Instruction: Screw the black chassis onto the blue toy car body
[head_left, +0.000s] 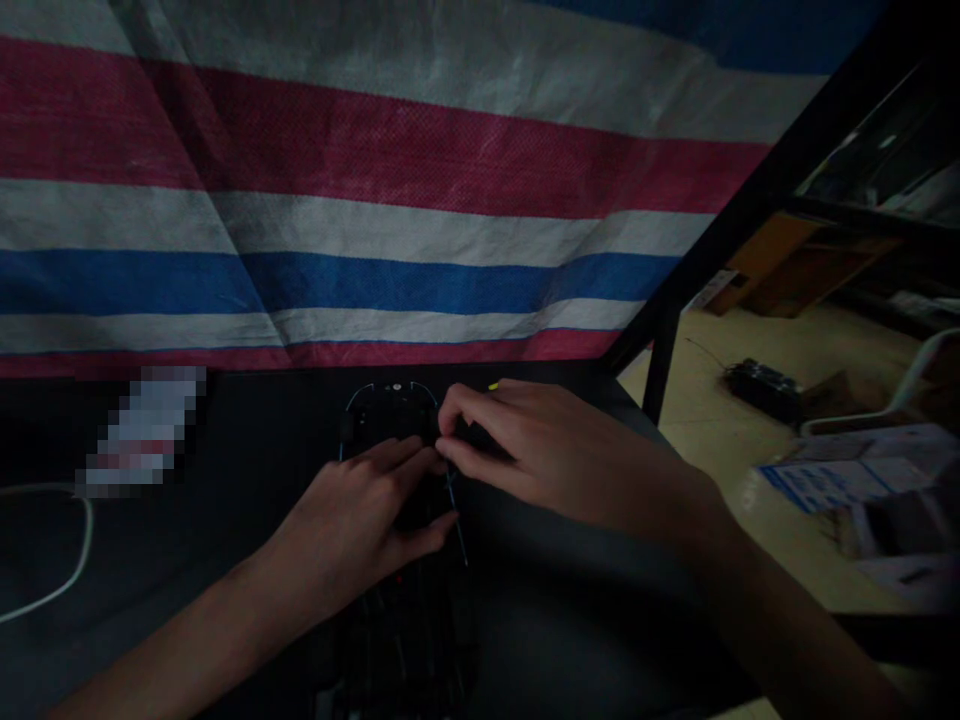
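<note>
On black tabletop (262,520) | striped sheet (420,150) behind | pale floor (720,370) right

Very dim overall, the dark tabletop nearly black, with a pixelated patch at left.

body: person | left hand (352,510): bare, slim-fingered | right hand (570,450): bare, slim-fingered, knuckles softly rounded | left forearm (217,620), right forearm (780,600): bare to frame edge, slender, smooth outline | fine surface detail: too dark to read
</note>
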